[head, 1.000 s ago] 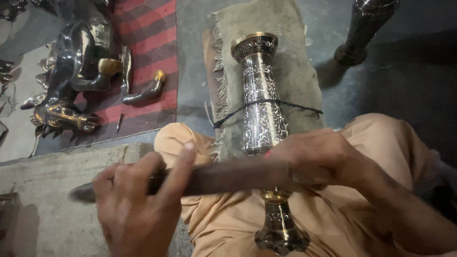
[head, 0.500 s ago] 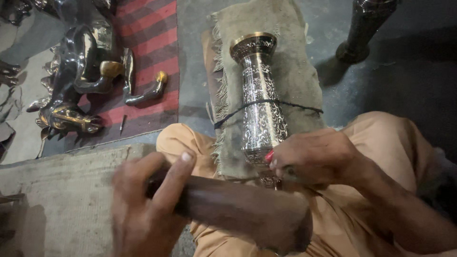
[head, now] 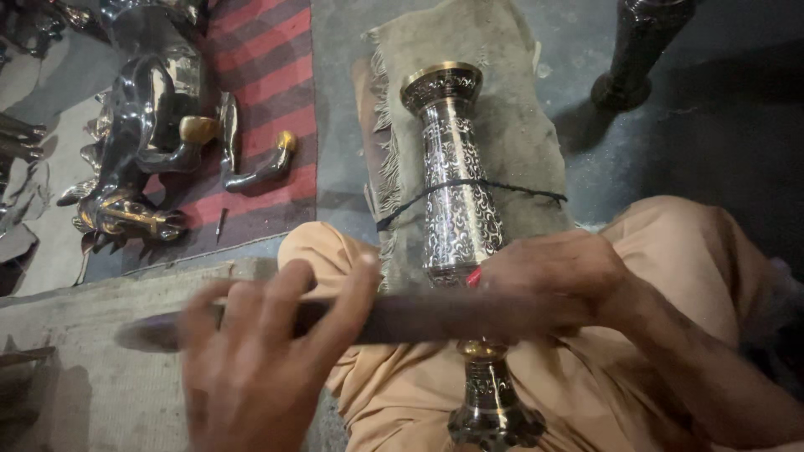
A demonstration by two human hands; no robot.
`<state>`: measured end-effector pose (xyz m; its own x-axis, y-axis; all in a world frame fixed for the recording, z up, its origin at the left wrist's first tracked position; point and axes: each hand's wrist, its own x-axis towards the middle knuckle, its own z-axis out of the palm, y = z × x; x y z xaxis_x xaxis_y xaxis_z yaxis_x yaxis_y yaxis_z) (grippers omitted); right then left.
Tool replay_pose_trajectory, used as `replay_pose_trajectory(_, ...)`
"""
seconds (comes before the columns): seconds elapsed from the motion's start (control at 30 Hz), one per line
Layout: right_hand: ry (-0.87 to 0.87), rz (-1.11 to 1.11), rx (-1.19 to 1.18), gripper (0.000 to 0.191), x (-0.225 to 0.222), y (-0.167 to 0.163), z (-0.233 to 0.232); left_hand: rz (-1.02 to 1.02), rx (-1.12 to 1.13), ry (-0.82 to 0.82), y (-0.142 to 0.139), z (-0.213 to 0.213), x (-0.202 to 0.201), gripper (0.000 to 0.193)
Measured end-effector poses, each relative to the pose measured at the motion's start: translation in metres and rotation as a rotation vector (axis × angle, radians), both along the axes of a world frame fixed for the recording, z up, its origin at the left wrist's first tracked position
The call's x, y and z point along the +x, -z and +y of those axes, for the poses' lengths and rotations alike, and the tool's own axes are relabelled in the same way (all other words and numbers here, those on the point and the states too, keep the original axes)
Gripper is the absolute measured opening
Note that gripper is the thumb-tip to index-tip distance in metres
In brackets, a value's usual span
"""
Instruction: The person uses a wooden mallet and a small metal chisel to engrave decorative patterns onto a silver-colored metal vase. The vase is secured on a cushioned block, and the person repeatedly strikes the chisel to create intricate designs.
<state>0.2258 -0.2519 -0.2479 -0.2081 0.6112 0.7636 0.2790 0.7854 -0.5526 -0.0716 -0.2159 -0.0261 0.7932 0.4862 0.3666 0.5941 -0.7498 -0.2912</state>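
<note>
Sat cross-legged in loose orange trousers [head: 670, 251], with an engraved metal vase [head: 459, 209] laid lengthwise across the lap and onto a padded block wrapped in coarse cloth [head: 511, 109]. Lashed there by a dark cord [head: 519, 191] crossing the vase's body, apparently to stop it rolling under pressure. Pointed the flared brass mouth away from the body and the foot toward it, low in the frame between the knees.

Held a long dark bar-like tool [head: 402, 318] crosswise over the vase's narrow stem. Right hand [head: 553, 280] closed around one end, pressing close above the metal; left hand [head: 260, 360] wrapped over the other end, fingers curled on top, blurred with motion. Gripped at both ends, seemingly to bear down evenly and guide the stroke along the curve.

Lay on a red striped mat [head: 260, 75] well to the left: polished metal animal figures [head: 142, 142], one with brass parts. Stood upright at the top right on the grey floor: another dark vase [head: 636, 50]
</note>
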Motion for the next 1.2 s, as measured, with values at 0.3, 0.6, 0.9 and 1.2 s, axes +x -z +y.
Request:
replay_pose_trajectory(0.3,-0.062,0.097,0.003,0.026,-0.005,0.003,0.0,0.022,0.02,0.069,-0.011,0.002,0.006,0.052)
replay_pose_trajectory(0.6,-0.081,0.134,-0.057,0.022,-0.007,-0.026,-0.001,0.04,-0.012,0.064,-0.015,0.005,0.012,0.05)
replay_pose_trajectory(0.9,-0.13,0.261,-0.036,0.016,-0.007,-0.004,0.001,-0.006,-0.1,0.048,-0.011,0.003,0.018,0.064)
replay_pose_trajectory(1.2,0.022,0.972,-0.122,0.011,0.01,0.01,-0.014,-0.546,-1.014,-0.418,0.103,0.011,-0.049,0.069)
